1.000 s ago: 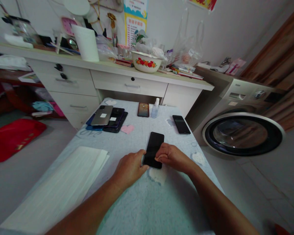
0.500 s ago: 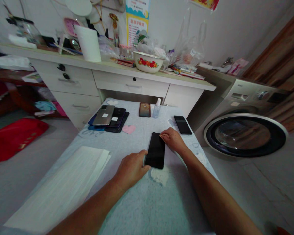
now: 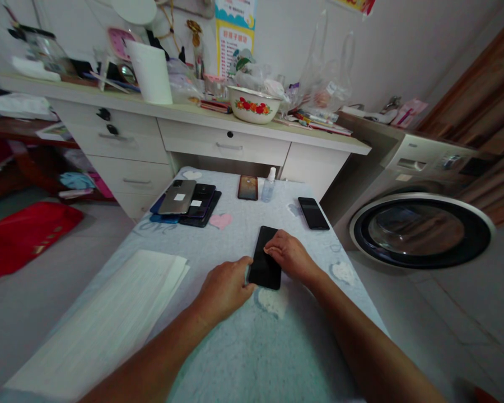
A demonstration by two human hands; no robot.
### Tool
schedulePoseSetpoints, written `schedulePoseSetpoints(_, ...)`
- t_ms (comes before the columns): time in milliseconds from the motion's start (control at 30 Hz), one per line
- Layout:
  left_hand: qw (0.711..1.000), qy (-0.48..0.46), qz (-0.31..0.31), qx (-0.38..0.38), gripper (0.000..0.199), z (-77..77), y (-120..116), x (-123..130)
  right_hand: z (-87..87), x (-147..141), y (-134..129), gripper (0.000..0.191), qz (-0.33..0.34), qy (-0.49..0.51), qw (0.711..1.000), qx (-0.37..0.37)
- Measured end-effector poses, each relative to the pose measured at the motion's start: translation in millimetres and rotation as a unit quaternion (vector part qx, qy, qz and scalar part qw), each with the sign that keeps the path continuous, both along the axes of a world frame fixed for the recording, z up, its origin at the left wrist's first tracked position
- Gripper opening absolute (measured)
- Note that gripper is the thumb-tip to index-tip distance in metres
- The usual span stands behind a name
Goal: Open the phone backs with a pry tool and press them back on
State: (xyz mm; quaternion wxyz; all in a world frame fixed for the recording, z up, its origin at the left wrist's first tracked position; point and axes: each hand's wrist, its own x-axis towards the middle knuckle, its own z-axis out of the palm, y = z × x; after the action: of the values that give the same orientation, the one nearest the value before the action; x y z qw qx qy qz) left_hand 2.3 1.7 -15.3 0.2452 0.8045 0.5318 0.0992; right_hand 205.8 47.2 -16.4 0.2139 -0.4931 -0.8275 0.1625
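Note:
A black smartphone [image 3: 262, 270] lies on the cloth-covered table, its dark screen facing up. My left hand [image 3: 230, 284] grips its left edge and lower left corner between thumb and fingers. Over the screen's right half, my right hand [image 3: 286, 253] is closed, fingertips pinched together against the glass. A small tan edge shows at those fingertips, too little to name. Farther up the table stand a clear spray bottle [image 3: 268, 186] and a brown phone or phone case [image 3: 247, 188]. Another black smartphone [image 3: 313, 213] lies to the right of my right hand.
Several stacked phones [image 3: 177, 197] lie at the table's far left. Folded white paper or cloth [image 3: 105, 319] covers the near left. Beyond the table is a white desk [image 3: 229, 146] bearing a flowered enamel bowl [image 3: 254, 106]. A washing machine [image 3: 420, 168] stands to the right.
My right hand has slid from the phone's upper right corner down and left onto its screen. My left hand keeps its hold on the left edge.

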Motion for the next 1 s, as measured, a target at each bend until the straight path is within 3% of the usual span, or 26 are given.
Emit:
schedulePoseSetpoints(367, 1.000, -0.019, 0.013, -0.003, 0.039, -3.1, 3, -3, -1.6, -17, -32, 0.017, 0.073, 0.003, 0.997, -0.003)
schedulePoseSetpoints(633, 0.999, -0.031, -0.002, -0.013, 0.034, -7.3, 8, -8, -0.1, -31, -37, 0.020, 0.102, 0.014, 0.995, 0.005)
schedulePoseSetpoints(867, 0.998, -0.054, -0.009, -0.025, 0.036, -8.7, 8, -10, 18.3, -21, -47, 0.019, 0.147, 0.021, 0.988, -0.045)
schedulePoseSetpoints(1000, 0.998, -0.058, -0.004, -0.022, 0.037, -7.8, 8, -9, 16.6, -9, -45, 0.017, 0.145, 0.027, 0.987, -0.057)
